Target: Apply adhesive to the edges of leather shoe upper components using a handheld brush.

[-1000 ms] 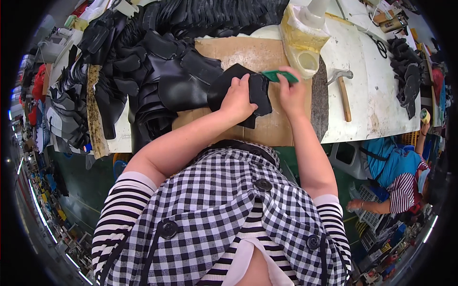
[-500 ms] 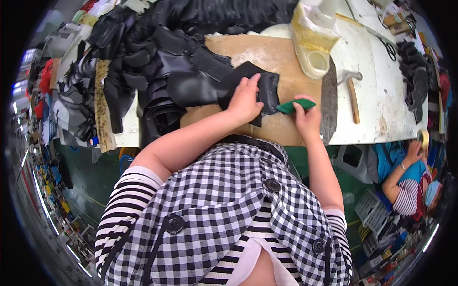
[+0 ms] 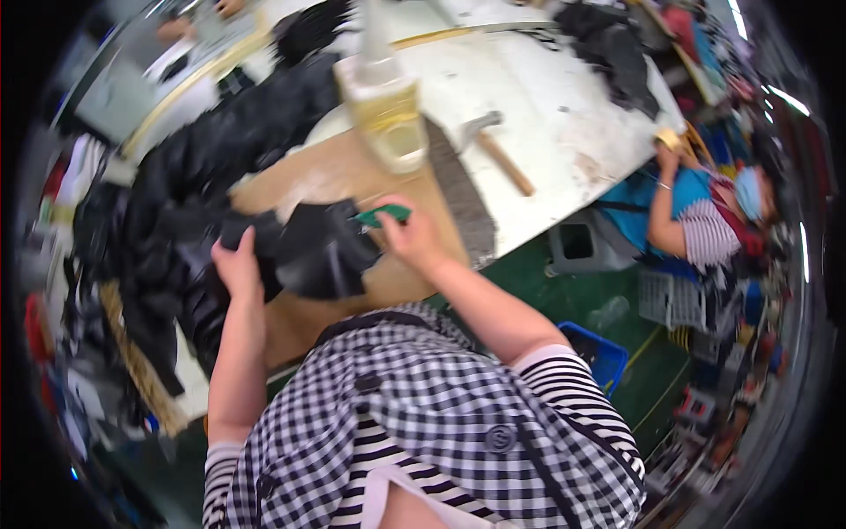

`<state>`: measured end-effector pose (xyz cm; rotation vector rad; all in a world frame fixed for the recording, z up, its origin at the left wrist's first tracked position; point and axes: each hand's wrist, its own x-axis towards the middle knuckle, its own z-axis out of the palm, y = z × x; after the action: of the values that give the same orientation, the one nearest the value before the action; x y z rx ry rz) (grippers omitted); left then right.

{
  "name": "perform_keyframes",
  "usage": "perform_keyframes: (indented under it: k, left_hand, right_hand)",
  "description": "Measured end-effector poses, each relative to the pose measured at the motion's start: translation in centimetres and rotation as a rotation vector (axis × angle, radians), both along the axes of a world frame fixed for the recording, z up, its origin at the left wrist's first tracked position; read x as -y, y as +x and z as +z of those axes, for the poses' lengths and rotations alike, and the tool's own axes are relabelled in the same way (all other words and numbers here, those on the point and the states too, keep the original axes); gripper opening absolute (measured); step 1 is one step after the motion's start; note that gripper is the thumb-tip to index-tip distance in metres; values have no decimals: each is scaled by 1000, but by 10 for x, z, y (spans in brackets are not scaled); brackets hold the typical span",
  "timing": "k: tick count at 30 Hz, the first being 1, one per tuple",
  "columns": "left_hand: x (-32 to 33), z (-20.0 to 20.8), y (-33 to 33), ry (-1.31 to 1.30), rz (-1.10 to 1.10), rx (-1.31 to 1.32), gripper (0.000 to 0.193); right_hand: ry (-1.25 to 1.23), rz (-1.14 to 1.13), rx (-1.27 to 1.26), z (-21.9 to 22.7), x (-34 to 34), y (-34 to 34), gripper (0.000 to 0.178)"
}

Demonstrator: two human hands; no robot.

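Black leather piece (image 3: 317, 251) lies on the brown board (image 3: 352, 176) at the near edge of the bench (image 3: 564, 106), partly lifted from it. The left hand (image 3: 238, 264) grasps its left edge, with the fingers curled over the material. The right hand (image 3: 410, 236) is closed around a small green tool (image 3: 383, 214), whose tip touches the upper right corner of the piece.

The piece looks thin and soft: it bends and folds where the hand takes it, so I judge it light and floppy, not stiff. Its surface has a dull shine, so it may slip a little between dry fingers. It seems not fragile, but a hard fold could leave a crease. The best place to take hold is, I think, at an edge or a corner, with the thumb on top and the fingers under, while the rest stays flat on the board for support.

Just beside it on the left a big heap of similar black pieces (image 3: 185, 212) is lying, so one piece could easily drag another. Behind the board stand a yellowish plastic container (image 3: 388, 115) and a hammer (image 3: 498, 150) with a wooden handle. Another person (image 3: 705, 212) sits lower at the right, well apart.
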<state>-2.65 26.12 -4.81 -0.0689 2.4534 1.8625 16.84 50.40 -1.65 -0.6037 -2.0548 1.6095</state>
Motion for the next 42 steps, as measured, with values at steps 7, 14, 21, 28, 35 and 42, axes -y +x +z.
perform_keyframes:
  k: [7, 14, 21, 28, 35, 42]
  left_hand:
    - [36, 96, -29, 205, -17, -60, 24]
    - [-10, 134, 8, -257, -659, 123, 31]
    - [-74, 30, 71, 37, -621, 347, 32]
    - [-86, 4, 78, -161, -685, 252, 45]
    - [-38, 30, 94, 16, -420, 238, 39]
    - [52, 35, 184, 384, -159, 151, 14]
  right_hand:
    - [-80, -284, -36, -1, -28, 44, 17]
    - [-135, -361, -35, -2, -36, 62, 17]
    - [-247, -263, -111, 1, -35, 55, 22]
    - [-114, -293, -146, 22, -49, 28, 26]
    - [164, -113, -112, 68, -74, -32, 26]
    - [53, 296, -164, 95, -7, -68, 26]
